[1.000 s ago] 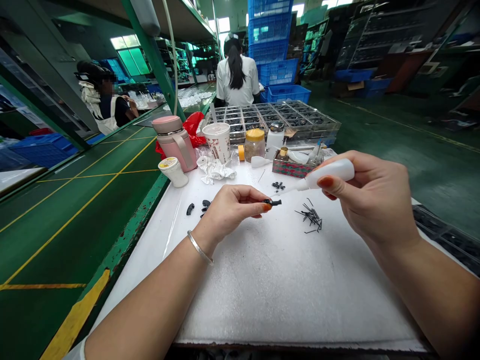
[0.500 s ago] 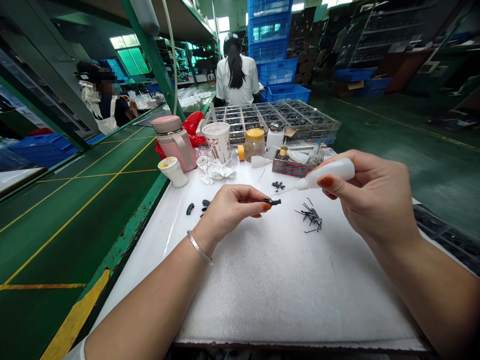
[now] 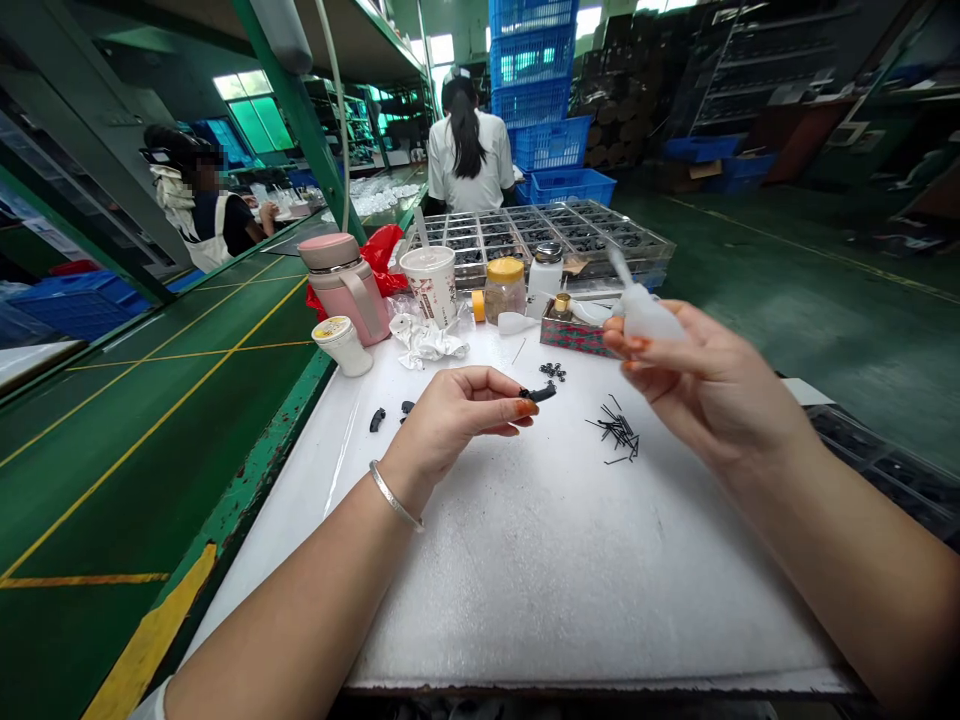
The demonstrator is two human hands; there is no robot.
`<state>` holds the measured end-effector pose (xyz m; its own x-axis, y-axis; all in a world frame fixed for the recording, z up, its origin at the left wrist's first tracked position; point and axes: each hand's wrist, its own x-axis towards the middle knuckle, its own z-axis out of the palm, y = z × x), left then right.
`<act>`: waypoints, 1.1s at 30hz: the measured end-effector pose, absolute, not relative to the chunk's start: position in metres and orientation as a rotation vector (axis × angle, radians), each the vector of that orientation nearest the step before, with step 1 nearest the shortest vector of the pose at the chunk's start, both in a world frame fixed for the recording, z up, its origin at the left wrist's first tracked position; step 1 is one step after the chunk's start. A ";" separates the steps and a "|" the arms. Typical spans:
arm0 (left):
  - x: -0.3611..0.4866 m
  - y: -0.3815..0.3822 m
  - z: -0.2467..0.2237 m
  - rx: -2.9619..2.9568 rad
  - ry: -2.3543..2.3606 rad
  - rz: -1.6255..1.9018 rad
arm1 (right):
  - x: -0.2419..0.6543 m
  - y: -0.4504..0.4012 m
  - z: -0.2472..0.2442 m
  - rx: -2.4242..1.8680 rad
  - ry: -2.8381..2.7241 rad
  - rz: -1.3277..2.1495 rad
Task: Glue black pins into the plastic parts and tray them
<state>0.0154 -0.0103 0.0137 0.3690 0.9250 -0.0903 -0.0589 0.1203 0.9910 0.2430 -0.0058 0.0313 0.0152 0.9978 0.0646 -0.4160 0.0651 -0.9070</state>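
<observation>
Squeeze bottle of smooth, cloudy plastic

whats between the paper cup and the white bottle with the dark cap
In the head view, a yellow-lidded jar stands between the paper cup and the white bottle, with a small yellow piece on the jar's cup side.

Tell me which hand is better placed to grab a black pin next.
Probably the right hand: the black pins lie nearer it in view, though it must first release the white bottle. The left hand pinches a black part.
</observation>
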 end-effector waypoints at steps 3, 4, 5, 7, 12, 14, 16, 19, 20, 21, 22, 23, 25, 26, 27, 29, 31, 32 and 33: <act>0.016 -0.011 0.012 1.198 0.912 0.920 | 0.236 -0.006 0.024 -0.886 -0.960 1.637; 0.016 -0.011 0.011 1.205 0.902 0.929 | 0.232 -0.007 0.022 -0.894 -0.984 1.732; 0.017 -0.011 0.011 1.219 0.887 0.935 | 0.229 -0.009 0.019 -0.901 -1.006 1.822; 0.018 -0.011 0.009 1.270 0.845 0.941 | 0.223 -0.011 0.015 -0.888 -1.038 1.965; 0.020 -0.010 0.009 1.441 0.783 0.943 | 0.217 -0.014 0.010 -0.872 -1.170 2.076; 0.021 -0.010 0.009 1.459 0.790 0.919 | 0.216 -0.014 0.009 -0.847 -1.185 2.091; 0.021 -0.011 0.009 1.421 0.810 0.918 | 0.217 -0.013 0.007 -0.809 -1.161 2.053; 0.023 -0.012 0.007 1.316 0.856 0.933 | 0.216 -0.012 0.005 -0.821 -1.090 1.926; 0.024 -0.012 0.007 1.290 0.867 0.925 | 0.215 -0.011 0.004 -0.837 -1.063 1.877; 0.025 -0.012 0.006 1.274 0.878 0.914 | 0.215 -0.011 0.004 -0.852 -1.043 1.823; 0.026 -0.013 0.006 1.269 0.890 0.902 | 0.214 -0.012 0.003 -0.866 -1.032 1.771; 0.028 -0.014 0.006 1.273 0.902 0.894 | 0.213 -0.012 0.002 -0.877 -1.036 1.720; 0.030 -0.015 0.006 1.299 0.928 0.893 | 0.211 -0.012 0.001 -0.899 -1.079 1.628; 0.031 -0.016 0.006 1.312 0.939 0.900 | 0.210 -0.011 0.001 -0.913 -1.113 1.590; 0.031 -0.017 0.006 1.319 0.948 0.909 | 0.210 -0.011 0.001 -0.933 -1.150 1.559; 0.031 -0.018 0.007 1.319 0.956 0.924 | 0.210 -0.010 0.000 -0.971 -1.232 1.505; 0.030 -0.018 0.009 1.314 0.955 0.923 | 0.211 -0.010 0.001 -0.987 -1.311 1.474; 0.029 -0.018 0.009 1.314 0.951 0.920 | 0.212 -0.010 0.002 -0.985 -1.341 1.464; 0.029 -0.018 0.010 1.315 0.947 0.917 | 0.212 -0.010 0.003 -0.983 -1.362 1.455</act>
<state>0.0286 -0.0182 0.0097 0.3550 0.9340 -0.0389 -0.0096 0.0452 0.9989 0.2118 -0.0105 0.0031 -0.2921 0.9561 0.0218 -0.0852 -0.0033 -0.9964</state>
